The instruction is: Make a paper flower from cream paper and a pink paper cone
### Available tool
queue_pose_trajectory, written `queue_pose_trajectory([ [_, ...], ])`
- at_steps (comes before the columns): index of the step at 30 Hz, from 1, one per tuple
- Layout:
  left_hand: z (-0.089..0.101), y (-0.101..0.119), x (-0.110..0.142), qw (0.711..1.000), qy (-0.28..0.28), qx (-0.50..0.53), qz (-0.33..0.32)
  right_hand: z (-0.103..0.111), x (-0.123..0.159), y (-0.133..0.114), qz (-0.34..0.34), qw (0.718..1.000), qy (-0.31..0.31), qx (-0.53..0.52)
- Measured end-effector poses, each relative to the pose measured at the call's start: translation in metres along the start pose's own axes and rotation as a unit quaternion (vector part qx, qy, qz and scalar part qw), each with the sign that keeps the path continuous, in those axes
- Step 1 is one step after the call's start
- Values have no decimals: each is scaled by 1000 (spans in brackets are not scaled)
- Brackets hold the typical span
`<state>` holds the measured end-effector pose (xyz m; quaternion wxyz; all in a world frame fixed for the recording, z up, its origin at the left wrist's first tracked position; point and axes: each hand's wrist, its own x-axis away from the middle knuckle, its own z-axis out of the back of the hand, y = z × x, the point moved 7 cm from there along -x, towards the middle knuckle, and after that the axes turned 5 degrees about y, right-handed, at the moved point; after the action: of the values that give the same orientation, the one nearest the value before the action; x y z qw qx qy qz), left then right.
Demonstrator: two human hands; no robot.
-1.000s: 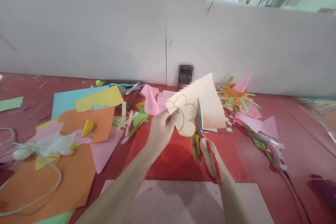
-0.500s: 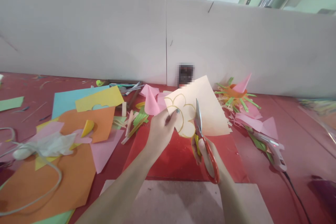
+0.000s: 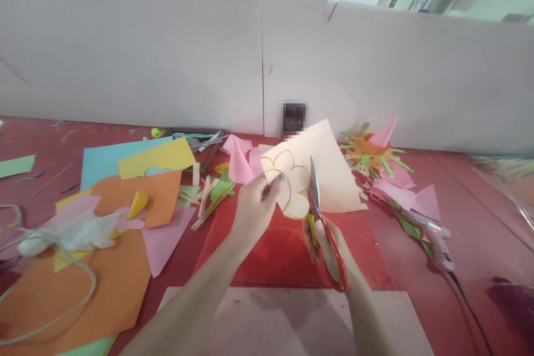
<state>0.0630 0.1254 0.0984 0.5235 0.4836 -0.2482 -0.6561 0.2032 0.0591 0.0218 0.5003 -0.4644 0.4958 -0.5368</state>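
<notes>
White panel (image 3: 125, 39) upright behind red table (image 3: 479, 208); brighter red mat (image 3: 269, 258) on the table, cream paper (image 3: 331, 172) held over its far part, flower outline drawn on the sheet's left portion. Left hand (image 3: 253, 200) pinches the paper at the flower, thumb on top; right hand (image 3: 326, 247) grips scissors (image 3: 315, 189), blades pointing away at the flower's right edge, contact hard to make out. Glue gun (image 3: 440, 245) lies to the right, pink cone (image 3: 240, 166) stands beyond the left hand.

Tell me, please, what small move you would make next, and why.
I'd probably turn the paper slightly with the left hand: the flower drawn on it has a curved outline, and the scissors in the right hand stand beside it.
</notes>
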Motion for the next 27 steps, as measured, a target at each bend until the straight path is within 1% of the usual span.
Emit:
queue_pose_trajectory([
  [4, 0, 0, 0, 1000, 7, 3, 1, 1, 1, 1, -1, 1000, 10, -3],
  [10, 1, 4, 0, 1000, -5, 6, 1, 1, -2, 12, -9, 1000, 0, -13],
  [14, 1, 5, -1, 1000, -15, 9, 6, 1, -3, 17, -14, 1000, 6, -16],
  [27, 1, -3, -1, 1000, -12, 3, 20, 1, -1, 13, -21, 1000, 17, -5],
])
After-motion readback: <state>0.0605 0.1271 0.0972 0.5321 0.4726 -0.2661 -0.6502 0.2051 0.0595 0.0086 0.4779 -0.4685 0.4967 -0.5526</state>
